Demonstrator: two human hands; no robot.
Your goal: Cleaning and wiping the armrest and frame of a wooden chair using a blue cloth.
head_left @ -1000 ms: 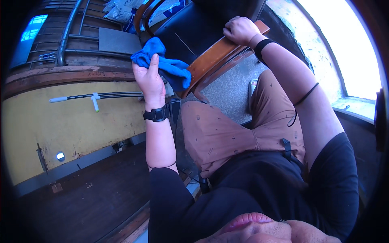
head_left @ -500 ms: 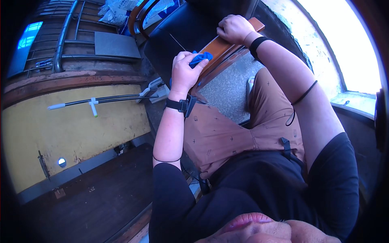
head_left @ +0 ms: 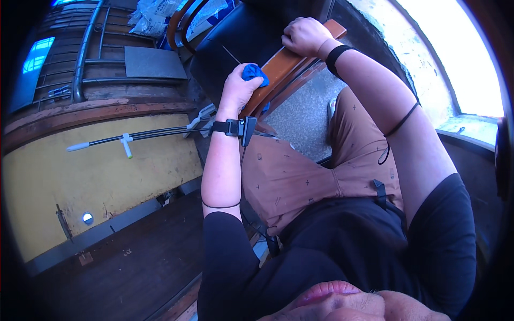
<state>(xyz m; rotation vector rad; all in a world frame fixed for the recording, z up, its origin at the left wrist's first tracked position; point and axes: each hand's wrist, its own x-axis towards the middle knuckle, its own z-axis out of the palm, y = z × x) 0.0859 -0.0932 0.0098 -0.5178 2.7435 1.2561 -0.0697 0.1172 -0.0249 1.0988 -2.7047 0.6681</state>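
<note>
A crumpled blue cloth [head_left: 254, 75] is bunched in my left hand [head_left: 235, 90], the thumb lying across it. The cloth rests against the left edge of a brown wooden armrest [head_left: 278, 75], toward the armrest's near end. My right hand [head_left: 305, 37] is on the far part of the same armrest, its fingers curled over the wood; the fingertips are partly hidden. The armrest belongs to a chair with a smooth black seat [head_left: 206, 67]. A thin dark wire sticks up beside my left hand. Both wrists wear black straps.
Left of me stands a yellow-topped table [head_left: 107, 171] with a thin black-and-white rod frame [head_left: 127, 139] over it. Farther back are metal rails [head_left: 81, 53], a grey board [head_left: 154, 62] and plastic bags [head_left: 155, 13]. A bright window [head_left: 460, 53] is on the right.
My left hand has shifted slightly left and turned, so more of the blue cloth shows. My right hand keeps its hold on the armrest.
</note>
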